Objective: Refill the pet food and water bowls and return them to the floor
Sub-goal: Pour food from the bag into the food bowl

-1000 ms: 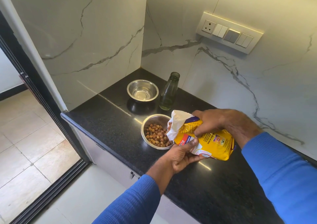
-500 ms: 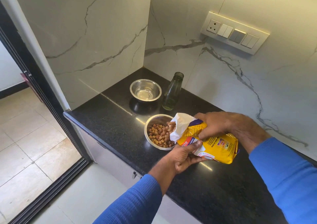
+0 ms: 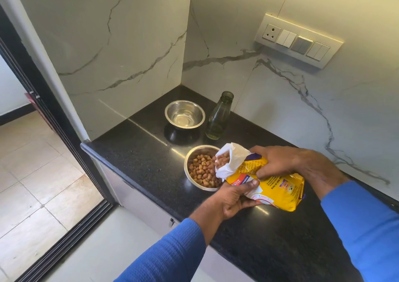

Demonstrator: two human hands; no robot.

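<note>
Kibble now spills from the bag into the food bowl; both my hands, left and right, grip it. Nearly full, I'd say.

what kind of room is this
Likely a home kitchen corner: a black stone counter against marble-look walls, a switch panel above it, and a tiled floor beyond a sliding door track.

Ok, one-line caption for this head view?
Both hands tip the yellow kibble bag over the steel food bowl on the black counter.
</note>
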